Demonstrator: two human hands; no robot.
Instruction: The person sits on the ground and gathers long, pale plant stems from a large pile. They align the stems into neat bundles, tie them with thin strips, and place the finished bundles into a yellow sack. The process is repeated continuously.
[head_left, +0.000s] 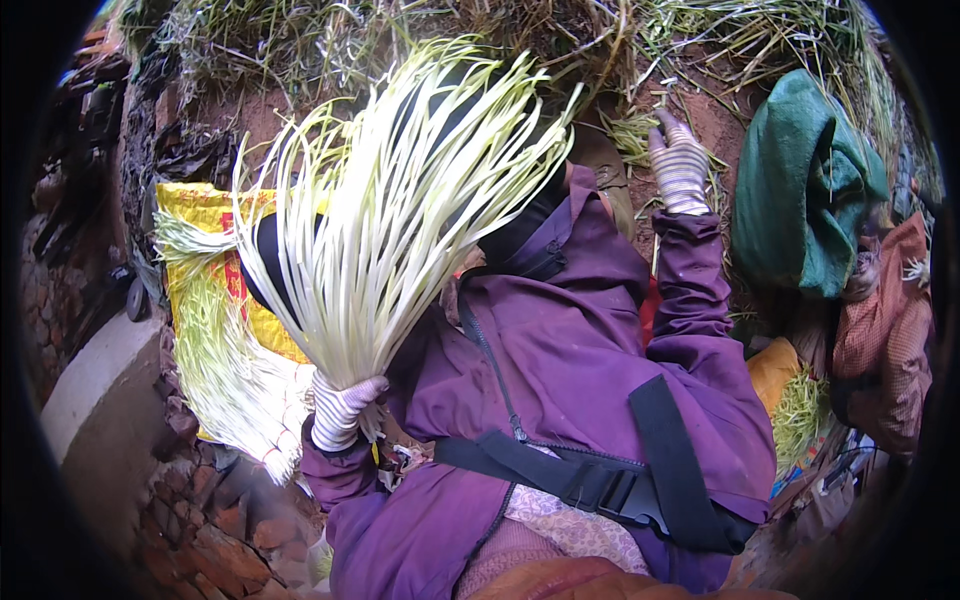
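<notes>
My left hand (341, 411), in a striped knit glove, grips the white lower end of a large bunch of pale blanched chives (375, 247). The long leaves fan upward over my lap and hide part of my legs. My right hand (679, 165), gloved the same way, is stretched out over the soil on the right. Its fingers point away from me and look parted, with nothing visible between them. Loose leaf trimmings (630, 139) lie on the ground beside it. To my left, bundled chives (225, 360) rest on a printed yellow woven sack (266, 330).
Cut grass (300, 45) is heaped along the far side. A green woven sack (787, 187) stands at the right, close to another person's checked sleeve (885, 322). More greenish leaves (799, 420) lie near that person. A pale concrete edge (105, 390) and broken stones (210, 547) flank my left.
</notes>
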